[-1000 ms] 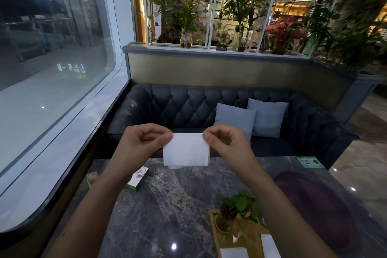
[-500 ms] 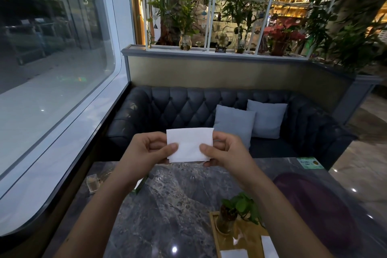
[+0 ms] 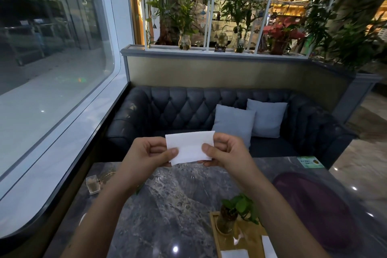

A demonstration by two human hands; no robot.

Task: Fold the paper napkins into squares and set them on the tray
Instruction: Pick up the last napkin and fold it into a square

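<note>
A white paper napkin (image 3: 189, 145), folded into a small rectangle, is held up in the air above the far part of the marble table (image 3: 173, 201). My left hand (image 3: 146, 157) pinches its left edge between thumb and fingers. My right hand (image 3: 227, 153) pinches its right edge the same way. At the bottom right a wooden tray (image 3: 240, 236) lies on the table, with one folded white napkin (image 3: 234, 254) and a second one (image 3: 268, 246) at its near end, both cut off by the frame.
A small glass vase with a green plant (image 3: 230, 216) stands at the tray's far end. A small clear box (image 3: 93, 184) sits at the table's left edge, a green card (image 3: 310, 161) at its far right corner. Behind the table is a dark tufted sofa (image 3: 188, 111) with two cushions.
Both hands lifted the napkin slightly and turned it, so it now sits wider and shorter between the thumbs. The box under my left forearm is now hidden.
</note>
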